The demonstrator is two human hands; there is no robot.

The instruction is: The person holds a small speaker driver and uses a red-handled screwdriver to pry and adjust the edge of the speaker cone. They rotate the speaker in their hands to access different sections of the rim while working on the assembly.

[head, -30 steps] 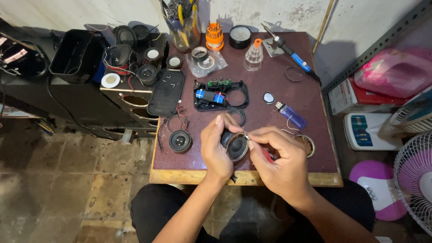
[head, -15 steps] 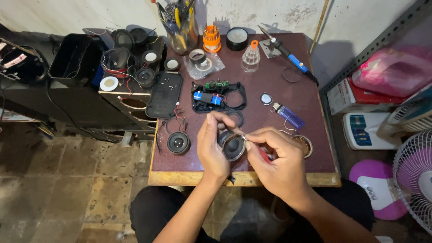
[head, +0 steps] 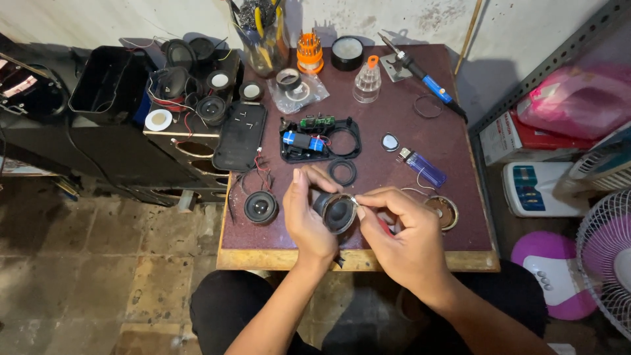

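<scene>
Here I was working at the rim of the small round speaker [head: 336,212], held just above the tabletop [head: 453,141] near its front edge. My left hand [head: 307,220] cupped it, fingers curled around its body; my right hand [head: 401,230] pinched a thin red-handled tool [head: 384,227] against the rim. The cone faced up toward me, tilted slightly right. Next would call for steady, careful prying.
</scene>
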